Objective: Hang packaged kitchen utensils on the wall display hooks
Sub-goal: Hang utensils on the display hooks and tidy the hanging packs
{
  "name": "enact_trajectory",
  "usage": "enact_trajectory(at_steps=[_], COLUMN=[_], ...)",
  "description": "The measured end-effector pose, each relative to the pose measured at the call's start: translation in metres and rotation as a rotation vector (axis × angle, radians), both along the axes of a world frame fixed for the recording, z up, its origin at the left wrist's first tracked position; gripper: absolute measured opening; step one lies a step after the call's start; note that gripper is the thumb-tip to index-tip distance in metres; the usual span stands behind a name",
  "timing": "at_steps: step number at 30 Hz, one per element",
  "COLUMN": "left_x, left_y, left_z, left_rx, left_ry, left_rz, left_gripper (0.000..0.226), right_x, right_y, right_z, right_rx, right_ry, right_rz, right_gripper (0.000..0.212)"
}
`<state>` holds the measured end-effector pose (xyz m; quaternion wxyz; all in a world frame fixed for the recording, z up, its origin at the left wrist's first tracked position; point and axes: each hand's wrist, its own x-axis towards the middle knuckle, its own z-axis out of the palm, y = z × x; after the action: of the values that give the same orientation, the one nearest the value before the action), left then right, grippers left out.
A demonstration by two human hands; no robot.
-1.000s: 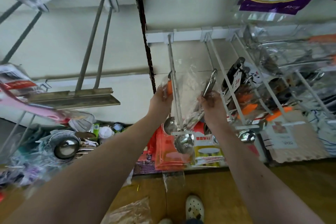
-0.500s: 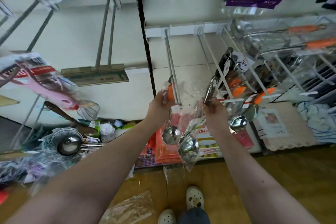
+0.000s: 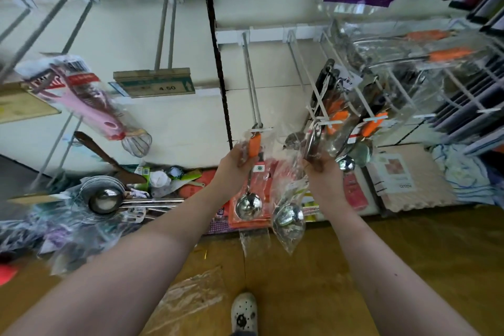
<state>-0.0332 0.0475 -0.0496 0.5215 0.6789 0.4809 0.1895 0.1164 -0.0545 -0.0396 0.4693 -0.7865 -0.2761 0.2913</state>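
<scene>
Head cam: arms raised, left hand point(image 3: 235, 163) grips orange ladle point(image 3: 254, 146) at the hook point(image 3: 251, 82) tip, right hand point(image 3: 322, 172) clutches steel ladle point(image 3: 288, 218) beside it.

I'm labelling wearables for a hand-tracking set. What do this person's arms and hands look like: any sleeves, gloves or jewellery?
No sleeve shows on the left arm or the right arm; both are bare as far as the frame shows. The left hand and right hand are ungloved, with no watch, bracelet or ring visible.
</scene>
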Motion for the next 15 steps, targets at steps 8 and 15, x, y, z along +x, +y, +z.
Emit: enact_trajectory(at_steps=[8,15], left_x=[-0.025,-0.039], left_y=[-0.059,-0.106], left_z=[0.033,0.079], left_rx=[-0.085,-0.093], left_ry=[0.094,0.222], left_rz=[-0.007,0.077], left_gripper=[0.035,0.052], right_x=[-0.01,-0.02], right_y=[-0.038,-0.061], right_z=[0.03,0.081], right_rx=[-0.067,-0.071], right_ry=[0.06,0.104], right_rz=[0.134,0.213], right_gripper=[0.028,0.037])
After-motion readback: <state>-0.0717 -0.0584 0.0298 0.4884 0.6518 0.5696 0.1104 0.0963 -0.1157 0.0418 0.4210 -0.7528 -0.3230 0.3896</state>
